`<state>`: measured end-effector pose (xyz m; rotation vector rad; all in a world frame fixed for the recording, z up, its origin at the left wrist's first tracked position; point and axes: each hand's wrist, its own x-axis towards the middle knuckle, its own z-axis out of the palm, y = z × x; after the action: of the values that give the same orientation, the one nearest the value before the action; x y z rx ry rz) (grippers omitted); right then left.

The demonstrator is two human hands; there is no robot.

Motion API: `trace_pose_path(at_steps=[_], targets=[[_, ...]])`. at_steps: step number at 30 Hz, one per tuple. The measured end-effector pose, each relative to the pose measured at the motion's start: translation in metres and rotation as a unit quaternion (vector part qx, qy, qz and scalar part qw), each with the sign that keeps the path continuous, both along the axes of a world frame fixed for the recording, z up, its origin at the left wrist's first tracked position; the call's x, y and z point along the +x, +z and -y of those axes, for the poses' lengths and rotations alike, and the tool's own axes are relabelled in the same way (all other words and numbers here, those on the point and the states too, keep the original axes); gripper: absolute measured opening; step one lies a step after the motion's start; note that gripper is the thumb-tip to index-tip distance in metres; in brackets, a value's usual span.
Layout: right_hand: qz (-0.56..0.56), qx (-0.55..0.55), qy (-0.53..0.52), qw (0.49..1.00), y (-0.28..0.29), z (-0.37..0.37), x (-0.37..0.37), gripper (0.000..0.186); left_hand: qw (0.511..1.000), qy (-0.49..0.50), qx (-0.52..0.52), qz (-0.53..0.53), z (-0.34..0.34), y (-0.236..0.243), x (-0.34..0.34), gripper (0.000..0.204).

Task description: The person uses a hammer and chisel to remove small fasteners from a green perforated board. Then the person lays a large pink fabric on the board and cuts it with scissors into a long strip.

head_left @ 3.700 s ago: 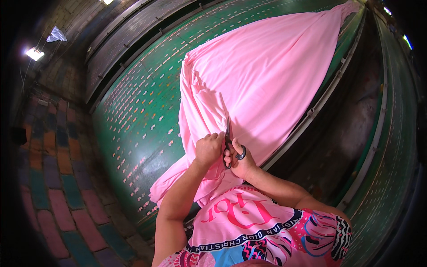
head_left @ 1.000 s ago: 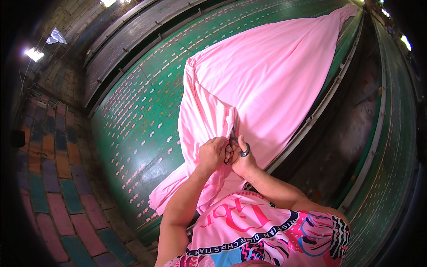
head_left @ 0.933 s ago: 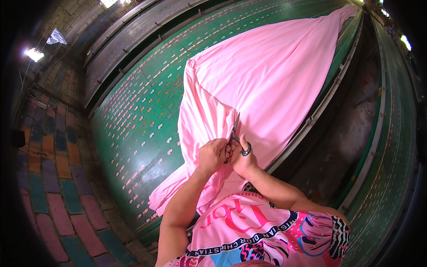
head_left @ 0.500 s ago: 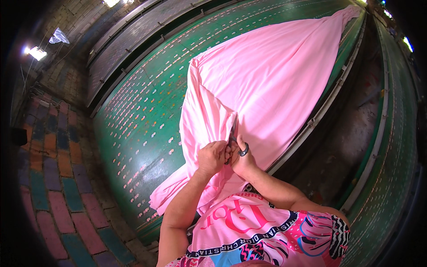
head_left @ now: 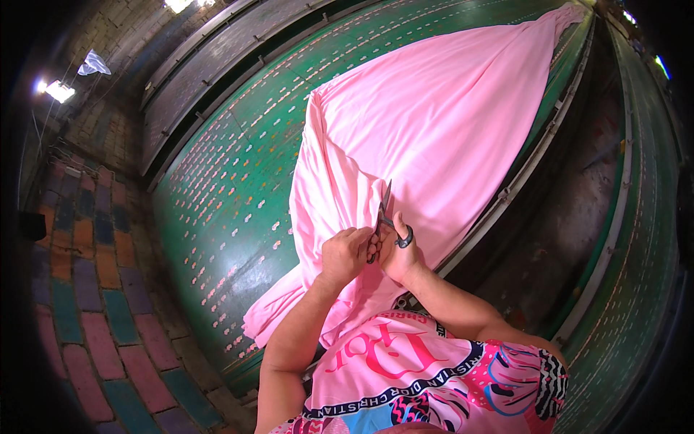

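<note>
A long sheet of pink fabric [head_left: 441,108] spreads over the green table, its near-left part folded and gathered into creases. My left hand [head_left: 345,254] is closed on the bunched fabric close to my body. Right beside it, my right hand [head_left: 399,253] grips a pair of black-handled scissors [head_left: 387,204], thumb and fingers in the loops. The scissors' blades point away from me at the edge of the gathered fabric and look parted. Whether cloth lies between them is hard to make out.
The green table [head_left: 217,210] carries rows of small pale marks. A metal rail [head_left: 506,199] runs along its right side, with a dark gap [head_left: 571,224] beyond it and another green table [head_left: 643,289] further right. Coloured paving bricks [head_left: 101,340] cover the floor at left.
The scissors have spread wider and their blades have tilted to the right. My right hand has shifted slightly right, while my left hand stays on the fabric.
</note>
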<state>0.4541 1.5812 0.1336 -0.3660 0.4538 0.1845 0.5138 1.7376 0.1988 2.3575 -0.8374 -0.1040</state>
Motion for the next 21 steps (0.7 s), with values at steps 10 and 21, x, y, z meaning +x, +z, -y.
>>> trace_pose_path(at_steps=[10,21], targets=[[-0.006,-0.088,-0.026,0.996,-0.031,-0.002,0.009,0.057,1.000,-0.003,-0.029,-0.001,0.009,-0.006,-0.009,0.025],[0.158,-0.348,0.014,0.924,0.020,0.004,-0.002,0.076,0.995,0.082,-0.034,-0.033,-0.014,-0.024,-0.038,0.027]])
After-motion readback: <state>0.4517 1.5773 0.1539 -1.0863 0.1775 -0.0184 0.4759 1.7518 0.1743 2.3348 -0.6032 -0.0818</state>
